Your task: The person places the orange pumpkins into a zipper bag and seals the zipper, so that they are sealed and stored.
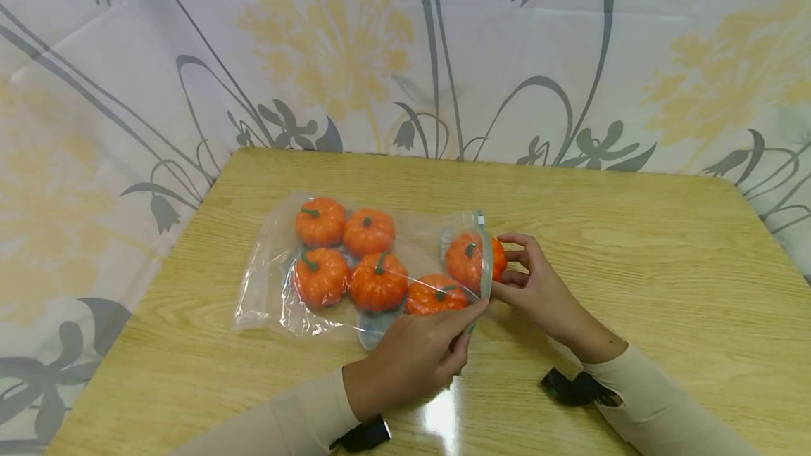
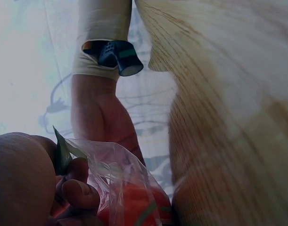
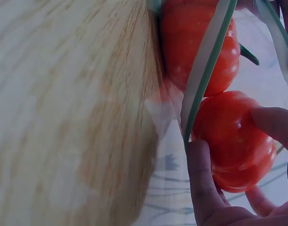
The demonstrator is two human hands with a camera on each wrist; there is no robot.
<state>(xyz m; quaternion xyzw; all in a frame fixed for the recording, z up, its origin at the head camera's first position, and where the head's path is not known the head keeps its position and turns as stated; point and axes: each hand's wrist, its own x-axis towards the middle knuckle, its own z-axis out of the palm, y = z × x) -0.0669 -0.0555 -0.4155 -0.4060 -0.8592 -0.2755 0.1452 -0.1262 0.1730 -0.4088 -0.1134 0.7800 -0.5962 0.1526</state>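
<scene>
A clear zip bag [image 1: 262, 287] lies flat on the table, its green-edged mouth turned to the right. Inside are several small orange pumpkins with green stems, among them one pumpkin [image 1: 322, 277] at the left and another [image 1: 437, 295] near the mouth. My left hand [image 1: 415, 354] pinches the near side of the bag's mouth between thumb and fingers. With curled fingers, my right hand [image 1: 548, 301] grips a pumpkin [image 3: 233, 141] that sits partly within the opening. The right wrist view shows the green seal strip [image 3: 212, 66] passing close by the fingertips, the mouth spread apart there.
The wooden table [image 1: 633, 245] extends to both sides of the bag. Behind it hangs a floral cloth [image 1: 469, 41]. Each wrist wears a dark strapped device, such as the one [image 1: 573, 387] on the right sleeve.
</scene>
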